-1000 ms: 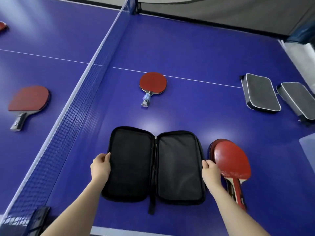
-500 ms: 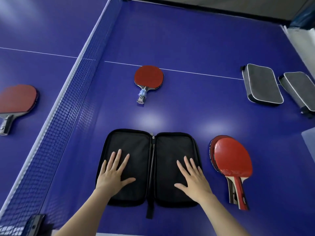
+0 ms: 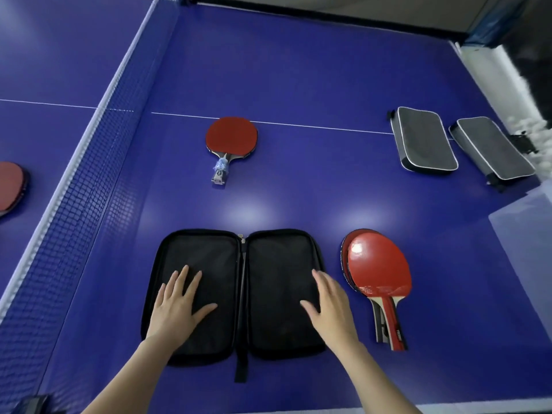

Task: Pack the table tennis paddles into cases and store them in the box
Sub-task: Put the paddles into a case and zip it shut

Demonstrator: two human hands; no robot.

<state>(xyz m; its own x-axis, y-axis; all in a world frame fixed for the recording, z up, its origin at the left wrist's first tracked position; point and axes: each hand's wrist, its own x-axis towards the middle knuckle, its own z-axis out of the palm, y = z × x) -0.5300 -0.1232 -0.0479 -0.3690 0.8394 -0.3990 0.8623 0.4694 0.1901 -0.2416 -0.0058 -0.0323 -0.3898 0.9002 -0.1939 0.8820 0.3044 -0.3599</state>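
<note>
Hands lie flat with fingers spread, left hand [image 3: 176, 306] and right hand [image 3: 331, 306] on the unzipped case [image 3: 236, 294], beside stacked paddles [image 3: 378, 270].

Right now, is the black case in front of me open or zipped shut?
Open. The black case lies spread flat, both halves' lining showing, no paddle inside.

From the open black case [image 3: 209, 255], I have a free stretch of table [image 3: 298, 198] toward 12 o'clock, up to the lone paddle [image 3: 231, 135]. At 3 o'clock the stacked paddles [image 3: 378, 264] lie just beside the case, leaving a thin lane. At 9 o'clock the net [image 3: 83, 180] walls that side off. Toward 2 o'clock a grey case [image 3: 424, 141] and a second grey case [image 3: 493, 147] lie well away from it.
</note>
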